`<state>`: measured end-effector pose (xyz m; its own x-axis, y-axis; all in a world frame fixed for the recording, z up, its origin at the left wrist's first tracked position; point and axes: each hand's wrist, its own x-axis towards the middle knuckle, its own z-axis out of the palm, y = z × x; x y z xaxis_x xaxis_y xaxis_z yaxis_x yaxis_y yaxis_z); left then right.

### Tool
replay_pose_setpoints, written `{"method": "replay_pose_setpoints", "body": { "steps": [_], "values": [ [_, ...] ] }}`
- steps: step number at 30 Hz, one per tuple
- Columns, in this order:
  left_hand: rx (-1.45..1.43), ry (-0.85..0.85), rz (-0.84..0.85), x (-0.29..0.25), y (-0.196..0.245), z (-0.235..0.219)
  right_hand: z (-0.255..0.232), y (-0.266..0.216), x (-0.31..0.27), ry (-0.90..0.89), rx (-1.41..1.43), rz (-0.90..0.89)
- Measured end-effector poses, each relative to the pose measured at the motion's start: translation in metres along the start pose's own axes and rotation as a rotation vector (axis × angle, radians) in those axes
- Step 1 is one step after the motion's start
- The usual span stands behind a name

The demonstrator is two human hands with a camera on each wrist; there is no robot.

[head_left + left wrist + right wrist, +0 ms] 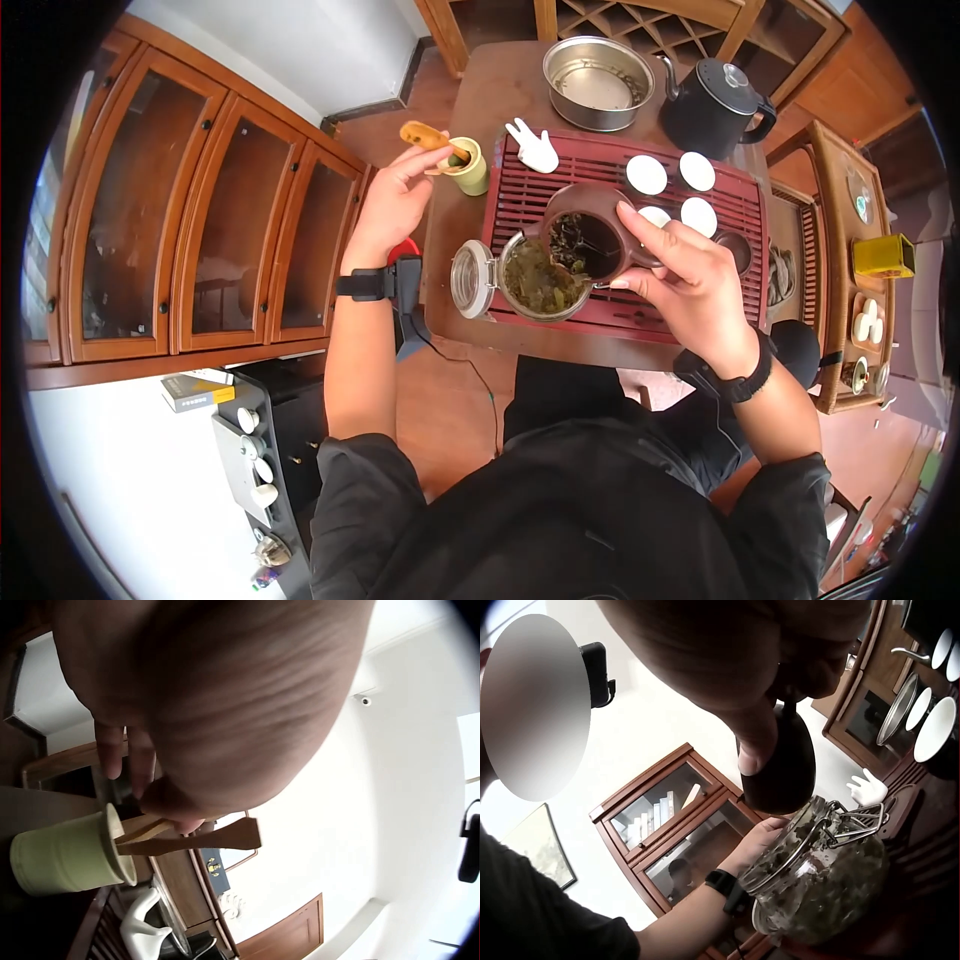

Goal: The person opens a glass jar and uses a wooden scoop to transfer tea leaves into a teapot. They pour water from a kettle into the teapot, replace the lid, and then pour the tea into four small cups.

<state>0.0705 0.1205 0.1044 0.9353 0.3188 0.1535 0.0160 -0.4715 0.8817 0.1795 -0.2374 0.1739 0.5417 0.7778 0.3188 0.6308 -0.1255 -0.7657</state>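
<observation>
My right hand grips a dark brown teapot by its side, thumb below. The teapot is tipped, its open mouth towards me and dark wet tea leaves inside. Its rim overlaps a glass jar with a wire clasp. Wet greenish leaves fill the jar, whose hinged lid stands open at the left. At the far left, my left hand pinches a thin wooden tea tool standing in a pale green holder. A flat-ended wooden tool leans from the same holder.
The jar stands on a slatted red tea tray. White cups and a white hand-shaped ornament stand towards its back. Behind are a metal basin and a black kettle. A wicker stand is at the right.
</observation>
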Motion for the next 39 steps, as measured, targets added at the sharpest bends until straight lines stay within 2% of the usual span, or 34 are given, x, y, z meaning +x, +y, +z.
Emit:
{"method": "replay_pose_setpoints", "body": {
  "steps": [8,11,14,17,18,19,21,22,25,26,29,30,33,39],
  "values": [
    [0.015,0.258,0.217,-0.009,0.061,-0.024,0.001,0.002,0.002,0.003,-0.013,-0.021],
    [-0.031,0.369,0.365,-0.02,0.09,-0.033,0.002,0.003,0.003,-0.019,-0.059,-0.096],
    [-0.031,0.409,0.417,-0.043,0.123,-0.03,0.005,-0.004,0.01,0.017,-0.168,-0.309],
    [-0.041,0.337,0.462,-0.065,0.141,-0.023,0.009,-0.004,0.01,0.004,-0.238,-0.374],
    [-0.023,0.281,0.536,-0.068,0.142,-0.02,0.01,-0.005,0.011,0.007,-0.238,-0.382],
    [-0.127,0.27,0.519,-0.073,0.146,-0.013,0.011,-0.005,0.011,0.011,-0.238,-0.389],
    [0.053,0.223,0.475,-0.087,0.15,-0.012,0.013,-0.007,0.013,0.015,-0.228,-0.396],
    [0.263,0.243,0.458,-0.093,0.156,-0.012,0.014,-0.007,0.013,0.015,-0.22,-0.395],
    [0.359,0.061,0.395,-0.095,0.17,-0.011,0.012,-0.01,0.016,-0.003,-0.188,-0.316],
    [0.511,0.009,0.435,-0.095,0.173,-0.013,0.01,-0.012,0.017,-0.013,-0.175,-0.277],
    [0.727,-0.113,0.364,-0.101,0.189,-0.01,0.007,-0.014,0.021,-0.035,-0.159,-0.258],
    [0.761,-0.113,0.298,-0.105,0.189,-0.008,0.006,-0.014,0.021,-0.052,-0.143,-0.232],
    [0.861,-0.127,0.24,-0.108,0.202,0.002,0.004,-0.015,0.021,-0.101,-0.089,-0.163],
    [1.06,-0.087,0.521,-0.098,0.212,0.025,0.001,-0.023,0.024,-0.141,-0.05,-0.117]
  ]
}}
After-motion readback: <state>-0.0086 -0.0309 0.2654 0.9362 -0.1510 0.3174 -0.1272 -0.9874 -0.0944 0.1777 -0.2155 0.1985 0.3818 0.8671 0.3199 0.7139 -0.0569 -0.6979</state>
